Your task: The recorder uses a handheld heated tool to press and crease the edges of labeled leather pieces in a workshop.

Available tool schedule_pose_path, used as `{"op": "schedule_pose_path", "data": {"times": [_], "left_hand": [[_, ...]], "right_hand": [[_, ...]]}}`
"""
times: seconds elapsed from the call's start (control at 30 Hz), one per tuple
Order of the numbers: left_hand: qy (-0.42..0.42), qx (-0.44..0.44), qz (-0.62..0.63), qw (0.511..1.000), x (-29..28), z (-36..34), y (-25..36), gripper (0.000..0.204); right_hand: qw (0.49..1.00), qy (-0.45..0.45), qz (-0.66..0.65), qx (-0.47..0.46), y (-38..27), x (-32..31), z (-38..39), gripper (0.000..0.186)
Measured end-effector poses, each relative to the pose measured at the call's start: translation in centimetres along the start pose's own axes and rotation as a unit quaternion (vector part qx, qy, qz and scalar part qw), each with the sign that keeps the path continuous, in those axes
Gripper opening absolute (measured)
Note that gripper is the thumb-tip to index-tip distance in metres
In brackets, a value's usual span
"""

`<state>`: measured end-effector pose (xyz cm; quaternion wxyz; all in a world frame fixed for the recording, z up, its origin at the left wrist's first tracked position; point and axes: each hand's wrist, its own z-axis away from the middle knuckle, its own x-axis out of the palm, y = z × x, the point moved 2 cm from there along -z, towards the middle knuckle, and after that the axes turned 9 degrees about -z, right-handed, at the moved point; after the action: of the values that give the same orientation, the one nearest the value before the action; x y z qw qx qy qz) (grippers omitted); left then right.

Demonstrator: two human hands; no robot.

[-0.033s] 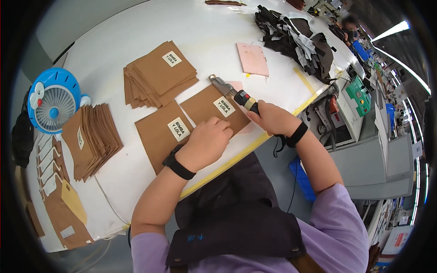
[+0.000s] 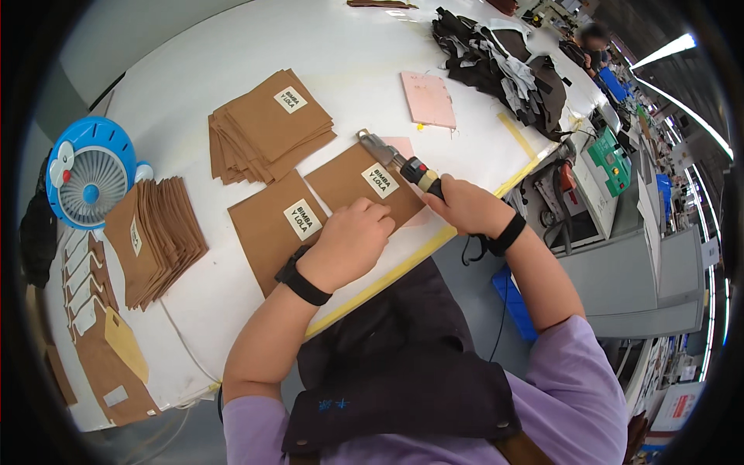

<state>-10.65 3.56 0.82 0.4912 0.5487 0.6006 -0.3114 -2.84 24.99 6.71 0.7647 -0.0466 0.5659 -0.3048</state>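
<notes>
A brown labelled panel is laid close to the front edge of the bench, with a pink sheet partly showing beneath it. A handheld tool with a metal nozzle is gripped by its black handle in the right hand, and its nozzle is aimed over the panel's far corner; whether contact is made cannot be told. The left hand is rested with curled fingers at the panel's near side; whether anything is pinched beneath them cannot be seen. The step in hand is judged to be work on the panel with the tool, for which a steady nozzle and a flat panel seem called for, with the left fingers well away from the tip. A second panel is set just beside it, partly covered by the left forearm. Toward the far edge a loose stack is placed, and toward the left end a fanned pile and a blue fan. Near the right end dark fabric pieces are heaped, well apart from the tool.
</notes>
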Motion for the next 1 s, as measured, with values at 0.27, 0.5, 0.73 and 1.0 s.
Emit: {"op": "schedule_pose_path", "data": {"times": [0.27, 0.5, 0.73, 1.0], "left_hand": [[-0.026, -0.014, 0.008, 1.0, -0.6, -0.3, 0.2, 0.02], [-0.024, -0.014, 0.021, 0.999, -0.3, -0.5, 0.3, 0.021], [-0.002, -0.015, 0.019, 1.0, -0.2, 0.0, 0.1, 0.018], [-0.007, -0.019, 0.016, 1.0, -0.2, -0.3, 0.1, 0.014]], "right_hand": [[0.999, 0.003, 0.05, 0.017, 3.0, 0.8, 8.8, 0.049], [0.997, -0.052, -0.039, 0.033, 0.0, -1.5, 1.6, 0.051], [0.998, 0.03, 0.042, -0.043, 1.8, 0.8, 0.4, 0.051], [0.992, 0.086, 0.065, -0.072, 0.2, 1.4, -3.0, 0.047]]}}
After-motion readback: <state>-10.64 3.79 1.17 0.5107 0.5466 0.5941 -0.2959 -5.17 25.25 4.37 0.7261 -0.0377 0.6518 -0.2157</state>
